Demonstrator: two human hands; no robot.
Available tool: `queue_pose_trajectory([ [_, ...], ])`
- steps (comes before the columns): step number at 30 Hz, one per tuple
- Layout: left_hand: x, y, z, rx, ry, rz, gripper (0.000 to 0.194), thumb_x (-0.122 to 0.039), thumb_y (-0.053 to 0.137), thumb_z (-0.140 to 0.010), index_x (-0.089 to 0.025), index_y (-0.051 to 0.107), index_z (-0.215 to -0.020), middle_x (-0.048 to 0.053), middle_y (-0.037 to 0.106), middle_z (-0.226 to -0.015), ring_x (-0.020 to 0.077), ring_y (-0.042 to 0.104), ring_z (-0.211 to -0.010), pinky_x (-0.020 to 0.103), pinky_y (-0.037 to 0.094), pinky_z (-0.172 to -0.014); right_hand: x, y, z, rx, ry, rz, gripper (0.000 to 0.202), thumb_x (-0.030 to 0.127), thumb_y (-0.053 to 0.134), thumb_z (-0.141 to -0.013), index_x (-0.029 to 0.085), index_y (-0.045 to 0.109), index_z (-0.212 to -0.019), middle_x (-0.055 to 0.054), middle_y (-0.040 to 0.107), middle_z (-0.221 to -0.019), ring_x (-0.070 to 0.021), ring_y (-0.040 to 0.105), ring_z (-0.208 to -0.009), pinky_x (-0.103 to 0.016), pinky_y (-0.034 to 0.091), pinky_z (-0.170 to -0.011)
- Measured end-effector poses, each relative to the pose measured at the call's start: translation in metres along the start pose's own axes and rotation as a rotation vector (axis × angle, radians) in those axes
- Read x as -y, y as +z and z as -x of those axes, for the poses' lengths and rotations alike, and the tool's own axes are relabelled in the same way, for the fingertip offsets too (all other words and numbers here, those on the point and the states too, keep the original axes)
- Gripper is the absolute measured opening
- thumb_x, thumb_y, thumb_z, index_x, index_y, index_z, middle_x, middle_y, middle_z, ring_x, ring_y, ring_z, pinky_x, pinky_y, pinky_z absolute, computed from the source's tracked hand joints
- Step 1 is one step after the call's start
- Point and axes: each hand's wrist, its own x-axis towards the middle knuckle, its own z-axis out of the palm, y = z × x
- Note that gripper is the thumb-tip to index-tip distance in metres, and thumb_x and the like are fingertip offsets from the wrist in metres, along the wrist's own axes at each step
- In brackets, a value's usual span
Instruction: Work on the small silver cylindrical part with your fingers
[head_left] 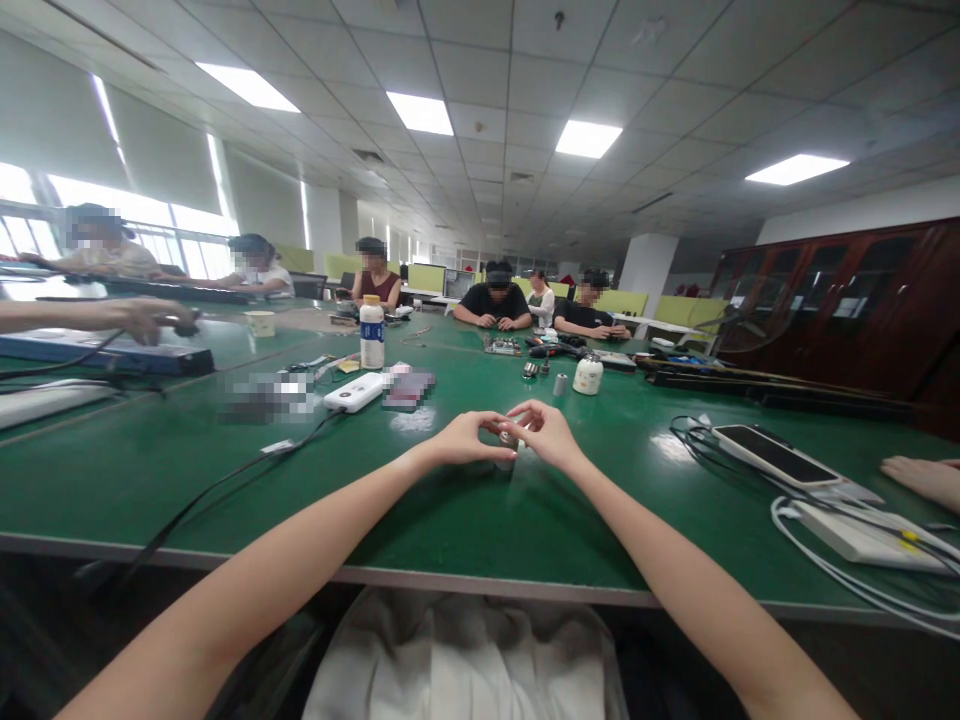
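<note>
Your two hands are close together on the near part of the table. Your left hand [463,438] makes a half-open C; your right hand [551,432] is bent, fingertips down by its partner's. They hide so much that I can't tell if either has a firm hold. The green table [487,540] looks shiny, so small things might slide if bumped. The white jar [588,375] stands past your right hand, and a quick swing forward could knock it over. Smallest is the little grey metal piece [508,440], between your hands and low by the table top. If one hand pushes harder, it may tip and roll to the near edge. It seems to stand straight, its long way going up and down, one end to the ceiling. I can't tell its two ends apart.
</note>
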Motion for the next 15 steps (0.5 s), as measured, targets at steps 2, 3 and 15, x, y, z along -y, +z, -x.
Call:
queue_pose_trajectory([
  [2,-0.001,-0.003,-0.002,-0.026,-0.016,-0.01,0.063,-0.051,0.08,-0.065,-0.018,0.069,-0.118,0.008,0.076,-0.105,0.0276,0.07,-0.101,0.035,0.051,-0.091,-0.003,-0.004,-0.004,-0.008,0.038,-0.025,0.038,0.053,0.069,-0.078,0.018,0.066,-0.092,0.0,0.066,-0.064,-0.0116,0.054,-0.048,-0.022,0.041,-0.043],
  [3,-0.002,-0.004,-0.003,-0.047,-0.023,-0.017,0.06,-0.052,0.077,-0.068,-0.018,0.069,-0.117,0.008,0.076,-0.105,0.0274,0.069,-0.101,0.035,0.051,-0.091,-0.005,-0.006,-0.006,0.0,0.065,-0.041,0.037,0.053,0.063,-0.083,0.018,0.065,-0.094,0.0,0.066,-0.064,-0.0113,0.054,-0.046,-0.022,0.043,-0.043],
  [15,-0.003,0.001,-0.012,-0.18,0.042,-0.091,0.024,-0.043,0.072,-0.077,-0.02,0.08,-0.081,0.006,0.078,-0.093,0.0248,0.068,-0.098,0.032,0.047,-0.094,-0.017,-0.014,0.001,0.398,0.282,-0.17,0.041,0.018,0.082,-0.061,0.017,0.069,-0.099,-0.001,0.073,-0.085,-0.0128,0.068,-0.065,-0.023,0.055,-0.059],
])
